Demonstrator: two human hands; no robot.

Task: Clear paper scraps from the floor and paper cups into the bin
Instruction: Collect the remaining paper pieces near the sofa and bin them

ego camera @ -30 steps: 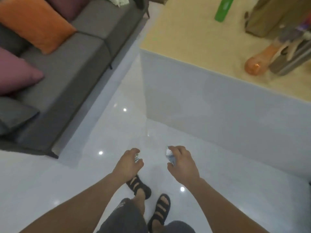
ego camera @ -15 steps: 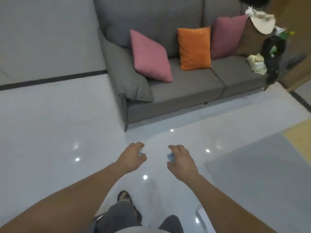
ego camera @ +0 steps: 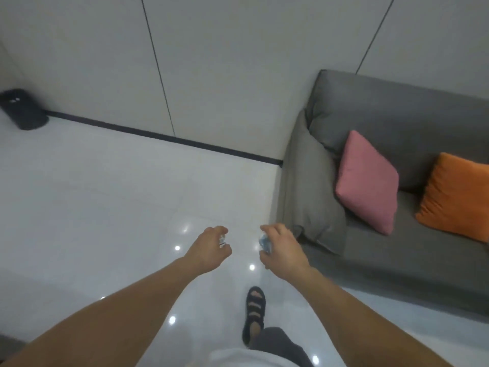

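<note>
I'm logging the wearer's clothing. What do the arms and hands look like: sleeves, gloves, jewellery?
The left hand and right hand are ungloved, with no watch or bracelet. Both arms are bare to the frame edge, no sleeves. Rings are too small to tell.

light: soft, even, overhead | glare: small bright spots on glossy floor (ego camera: 105, 207) | blur: mild overall | edges: wide-angle bending of wall (ego camera: 238, 62) lines
</note>
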